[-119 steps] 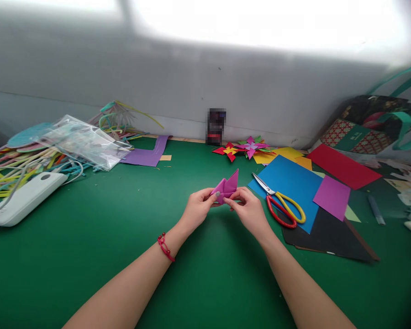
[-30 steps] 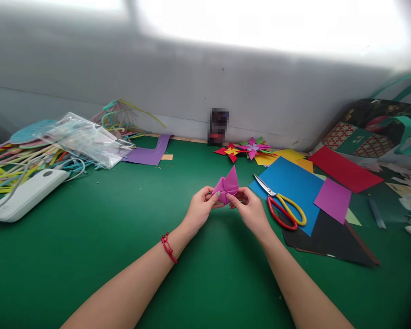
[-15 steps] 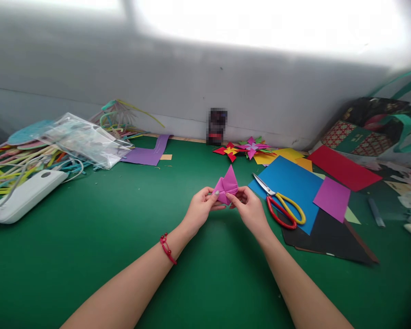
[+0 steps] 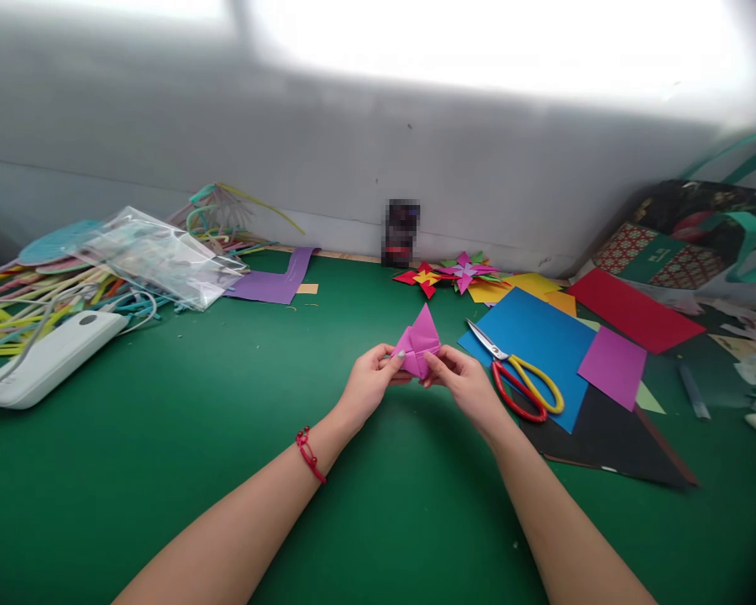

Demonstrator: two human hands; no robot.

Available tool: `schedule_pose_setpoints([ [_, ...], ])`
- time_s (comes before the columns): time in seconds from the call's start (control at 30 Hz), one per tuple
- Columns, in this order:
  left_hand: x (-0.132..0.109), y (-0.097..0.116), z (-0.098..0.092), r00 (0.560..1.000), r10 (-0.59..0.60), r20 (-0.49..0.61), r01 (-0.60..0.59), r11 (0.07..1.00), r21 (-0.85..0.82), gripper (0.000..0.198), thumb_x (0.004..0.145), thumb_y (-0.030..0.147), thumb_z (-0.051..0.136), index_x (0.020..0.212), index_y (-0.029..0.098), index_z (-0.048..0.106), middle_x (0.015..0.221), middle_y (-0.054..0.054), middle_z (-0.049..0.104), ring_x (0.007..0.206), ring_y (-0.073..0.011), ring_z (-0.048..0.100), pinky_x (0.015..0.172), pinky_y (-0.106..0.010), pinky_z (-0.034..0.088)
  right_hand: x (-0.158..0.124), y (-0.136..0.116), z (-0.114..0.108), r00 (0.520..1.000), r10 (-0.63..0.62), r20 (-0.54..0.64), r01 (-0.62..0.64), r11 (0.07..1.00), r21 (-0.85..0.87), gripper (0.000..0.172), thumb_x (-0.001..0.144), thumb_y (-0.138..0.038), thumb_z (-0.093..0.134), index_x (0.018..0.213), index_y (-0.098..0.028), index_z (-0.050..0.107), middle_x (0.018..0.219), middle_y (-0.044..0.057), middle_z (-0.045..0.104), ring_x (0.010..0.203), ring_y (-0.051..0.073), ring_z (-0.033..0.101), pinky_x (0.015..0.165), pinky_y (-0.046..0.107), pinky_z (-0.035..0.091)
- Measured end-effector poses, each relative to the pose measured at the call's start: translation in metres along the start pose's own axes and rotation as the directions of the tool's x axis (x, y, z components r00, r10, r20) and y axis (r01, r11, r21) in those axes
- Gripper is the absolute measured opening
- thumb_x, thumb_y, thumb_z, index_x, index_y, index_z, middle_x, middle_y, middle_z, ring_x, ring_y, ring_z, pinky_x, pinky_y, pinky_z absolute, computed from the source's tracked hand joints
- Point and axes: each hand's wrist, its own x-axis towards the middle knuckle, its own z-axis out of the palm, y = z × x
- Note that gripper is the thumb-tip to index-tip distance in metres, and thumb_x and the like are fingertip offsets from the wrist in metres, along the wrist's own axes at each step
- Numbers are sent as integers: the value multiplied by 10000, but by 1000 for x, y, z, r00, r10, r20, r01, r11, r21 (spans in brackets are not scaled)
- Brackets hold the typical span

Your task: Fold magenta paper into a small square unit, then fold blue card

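Note:
A piece of folded pink origami paper [image 4: 422, 333] is held up over the green tabletop [image 4: 378, 496], with one sharp point facing away from me. My left hand [image 4: 371, 378] pinches its left side, thumb on top and fingers beneath. On the lower right edge, my right hand [image 4: 461, 376] grips it between thumb and fingers. To the right lie scissors [image 4: 522, 372] with one red and one yellow handle, resting partly on a blue paper sheet [image 4: 542, 323]. The underside of the folded paper is hidden.
Folded paper stars [image 4: 464, 273] lie by the wall. Red paper [image 4: 633, 309], a purple-pink square [image 4: 613, 366] and black paper [image 4: 611, 441] are at right, near a patterned bag [image 4: 661, 252]. At left are a white power strip [image 4: 50, 361], a clear plastic bag [image 4: 157, 256] and purple paper [image 4: 270, 286].
My right thumb and fingers have shifted slightly along the lower right edge of the folded paper. My left hand keeps its hold almost unchanged.

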Motion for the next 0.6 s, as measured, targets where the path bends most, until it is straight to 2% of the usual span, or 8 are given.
schedule_pose_setpoints([
  [0.1, 1, 0, -2, 998, -13, 68, 10, 999, 37, 288, 723, 403, 604, 860, 150, 614, 791, -52, 691, 728, -206, 658, 779, -361, 505, 0, -4, -5, 994, 54, 92, -58, 998, 41, 252, 760, -434, 557, 816, -188, 564, 703, 7, 603, 581, 147, 585, 612, 315, 512],
  [0.2, 1, -4, -3, 994, -22, 105, 16, 998, 60, 316, 741, 409, 579, 903, 144, 638, 814, -64, 692, 757, -219, 652, 773, -365, 505, 1, -2, -7, 987, 84, 136, -92, 994, 54, 265, 752, -429, 574, 847, -183, 556, 696, 2, 613, 550, 145, 606, 601, 317, 518],
  [0.37, 1, -8, -3, 997, 40, 73, -47, 994, 95, 291, 733, 387, 594, 873, 138, 651, 795, -51, 691, 721, -204, 649, 757, -347, 513, 2, 4, -8, 988, 99, 115, -103, 994, 29, 262, 734, -407, 605, 807, -158, 566, 670, 9, 617, 518, 141, 607, 560, 298, 508],
  [0.6, -1, -3, -2, 996, 49, 70, -56, 993, 106, 292, 745, 387, 583, 885, 138, 642, 787, -57, 681, 761, -213, 643, 690, -319, 532, -3, -4, -3, 997, 51, 62, -53, 998, 25, 296, 750, -416, 582, 910, -167, 591, 739, 33, 626, 544, 139, 579, 530, 297, 519],
])
